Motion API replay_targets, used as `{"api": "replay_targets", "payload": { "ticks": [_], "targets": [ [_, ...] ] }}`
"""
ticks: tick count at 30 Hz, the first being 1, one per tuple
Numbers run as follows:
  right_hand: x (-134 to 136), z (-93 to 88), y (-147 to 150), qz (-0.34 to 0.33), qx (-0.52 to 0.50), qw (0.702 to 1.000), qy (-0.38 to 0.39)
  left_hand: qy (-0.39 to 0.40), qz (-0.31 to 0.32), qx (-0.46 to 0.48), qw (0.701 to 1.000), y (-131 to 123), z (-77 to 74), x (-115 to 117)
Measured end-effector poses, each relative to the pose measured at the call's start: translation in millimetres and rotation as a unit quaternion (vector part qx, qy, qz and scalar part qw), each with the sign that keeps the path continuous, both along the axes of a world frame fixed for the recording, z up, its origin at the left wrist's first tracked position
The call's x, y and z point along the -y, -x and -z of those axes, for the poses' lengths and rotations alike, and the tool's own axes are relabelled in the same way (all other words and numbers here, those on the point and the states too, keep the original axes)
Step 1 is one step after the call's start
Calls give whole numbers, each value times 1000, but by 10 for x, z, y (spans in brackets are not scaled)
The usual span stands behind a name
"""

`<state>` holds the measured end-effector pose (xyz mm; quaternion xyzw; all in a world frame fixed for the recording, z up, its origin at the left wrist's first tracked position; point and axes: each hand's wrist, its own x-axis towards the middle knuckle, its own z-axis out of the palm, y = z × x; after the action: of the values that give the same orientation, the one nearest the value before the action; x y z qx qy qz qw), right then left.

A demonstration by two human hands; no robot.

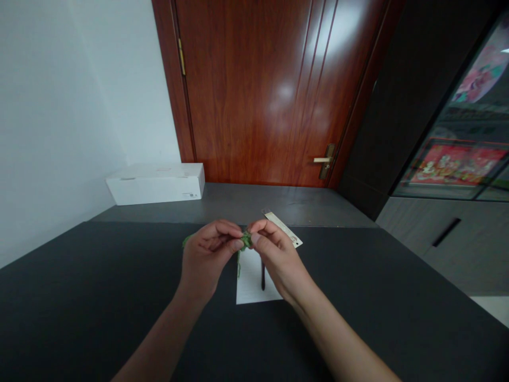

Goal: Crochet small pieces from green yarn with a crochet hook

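Between my fingertips, above the dark table, is a small piece of green knotted yarn work [246, 240]. My left hand [204, 257] pinches its left side between thumb and fingers. On the opposite side, my right hand [276, 249] grips it with thumb and forefinger. A green yarn tail [239, 266] hangs down from it, and a bit of green yarn [186, 241] shows behind my left hand. Under the hands lies a white sheet of paper [248, 291]. A thin dark rod [263, 277] is seen over the paper; its upper end is hidden by my right hand.
A pale flat strip with a hole [284, 227] lies beyond my right hand. At the back left, a long white box [159, 185] stands near the wall. The dark table mat [99, 297] stretches to a grey surface [254, 204] before a closed wooden door [254, 95].
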<state>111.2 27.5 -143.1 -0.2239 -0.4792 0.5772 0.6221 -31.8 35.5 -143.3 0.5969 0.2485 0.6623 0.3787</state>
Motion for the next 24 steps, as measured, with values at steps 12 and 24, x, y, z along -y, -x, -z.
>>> {"api": "replay_targets", "payload": {
  "ticks": [12, 24],
  "targets": [
    [-36, -37, -68, 26, 84, 995, -45, -13, -15, -35, 999, 6, -17, -5],
    [-30, -4, 18, 19, 0, 999, -37, 85, 22, 56, 995, -40, -9, -7]
  ]
}}
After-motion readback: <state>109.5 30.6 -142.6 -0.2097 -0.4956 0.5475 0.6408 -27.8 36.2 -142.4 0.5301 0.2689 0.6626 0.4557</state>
